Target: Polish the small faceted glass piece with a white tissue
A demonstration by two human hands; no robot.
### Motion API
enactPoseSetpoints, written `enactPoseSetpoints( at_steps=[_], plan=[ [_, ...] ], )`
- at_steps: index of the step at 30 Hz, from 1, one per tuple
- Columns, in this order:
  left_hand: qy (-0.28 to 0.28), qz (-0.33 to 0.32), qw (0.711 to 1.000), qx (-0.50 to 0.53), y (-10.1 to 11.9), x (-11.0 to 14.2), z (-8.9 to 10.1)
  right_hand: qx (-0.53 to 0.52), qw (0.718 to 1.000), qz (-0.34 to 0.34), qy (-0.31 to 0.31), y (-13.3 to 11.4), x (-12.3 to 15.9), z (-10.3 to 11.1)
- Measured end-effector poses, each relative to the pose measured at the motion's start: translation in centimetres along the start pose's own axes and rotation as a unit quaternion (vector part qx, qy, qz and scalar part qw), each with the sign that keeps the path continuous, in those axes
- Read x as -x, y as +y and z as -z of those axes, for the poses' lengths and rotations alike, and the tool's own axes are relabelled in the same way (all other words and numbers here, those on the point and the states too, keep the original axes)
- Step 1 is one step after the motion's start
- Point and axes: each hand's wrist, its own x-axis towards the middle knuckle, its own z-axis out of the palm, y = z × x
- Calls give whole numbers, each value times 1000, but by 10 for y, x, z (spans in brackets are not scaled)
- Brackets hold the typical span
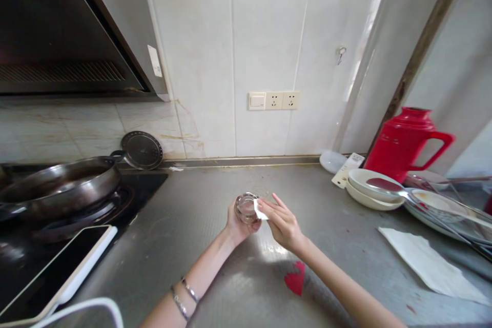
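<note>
Above the middle of the grey counter, my left hand (237, 226) is wrapped round a small clear glass jar (246, 206), its round opening facing up toward me. My right hand (283, 220) comes in from the right and pinches a small piece of white tissue (261, 210) against the jar's right rim. The fingertips under the tissue are partly hidden. A torn red scrap (295, 279) lies on the counter below my right wrist.
At left a steel pan (61, 184) sits on the black stove, with a phone (57, 271) in front. Stacked white bowls (372, 197), a red thermos (407, 141) and a white paper towel (430, 264) are at right. A range hood (77, 25) overhangs the upper left.
</note>
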Motion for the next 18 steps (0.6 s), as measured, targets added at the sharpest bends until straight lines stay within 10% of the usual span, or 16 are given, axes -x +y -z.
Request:
enactPoseSetpoints(
  at_steps=[8, 18],
  plan=[
    [-63, -33, 989, -127, -1, 5, -5, -108, 973, -187, 81, -2, -13, -16],
    [11, -22, 983, -181, 5, 10, -11, -127, 970, -189, 79, 6, -23, -16]
  ],
)
